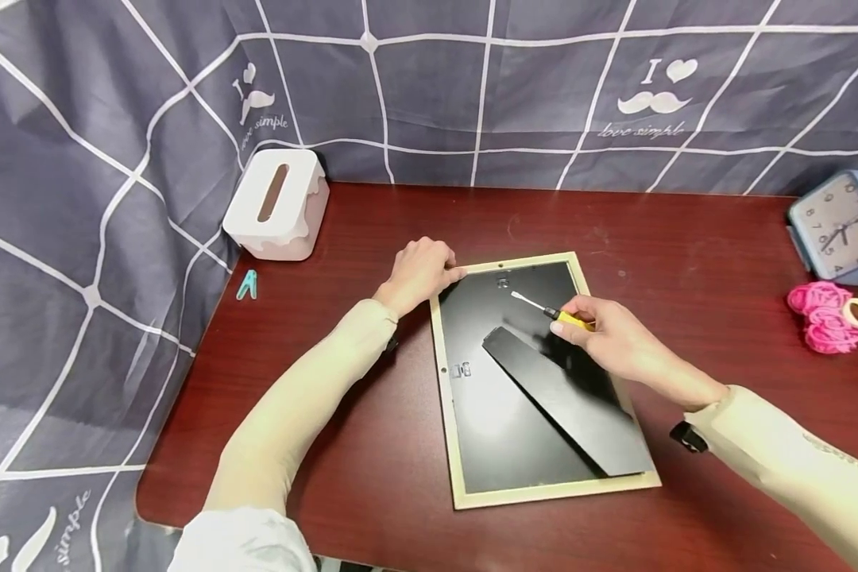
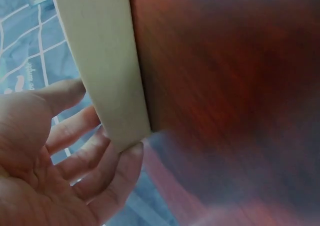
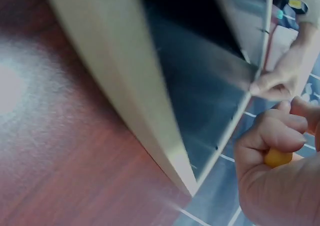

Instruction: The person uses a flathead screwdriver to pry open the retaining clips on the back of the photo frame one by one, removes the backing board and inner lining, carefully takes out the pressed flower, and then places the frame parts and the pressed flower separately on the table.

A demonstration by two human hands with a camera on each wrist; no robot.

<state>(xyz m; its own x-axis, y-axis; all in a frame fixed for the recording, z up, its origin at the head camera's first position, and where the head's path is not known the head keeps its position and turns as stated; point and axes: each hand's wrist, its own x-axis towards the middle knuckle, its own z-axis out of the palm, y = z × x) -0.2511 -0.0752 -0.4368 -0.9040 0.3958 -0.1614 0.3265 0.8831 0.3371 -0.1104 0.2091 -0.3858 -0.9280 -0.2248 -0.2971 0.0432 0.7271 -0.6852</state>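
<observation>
Head view: a rectangular picture frame with pale wooden border and black back panel (image 1: 522, 397) lies face down on the dark red-brown wooden surface (image 1: 372, 445), long axis running away from the person, slightly turned. The left hand (image 1: 420, 270) rests on the far left corner of the frame, fingers curled over the edge and pressing it down. The right hand (image 1: 608, 334) pinches a small screwdriver with yellow handle and thin metal shaft (image 1: 554, 311); the shaft points up-left, toward a small metal clip near the top edge of the back panel (image 1: 503, 282). The tip is near the clip, not yet touching, approx. just to its right. So the right hand is the nearer one to the clip. A black flat stand leg (image 1: 565, 397) lies diagonally on the panel.

Left wrist view: the left hand's fingers (image 2: 85, 151), a bit spread, touch the pale frame corner (image 2: 107, 76) from under/beside. No tool or clip visible here.

Right wrist view: the right hand's fingers (image 3: 272, 136) are wrapped round the yellow handle (image 3: 277, 157); the shaft and tip are hidden. The frame edge (image 3: 130, 86) and the left hand (image 3: 280, 81) at the far corner show, blurred.
</observation>
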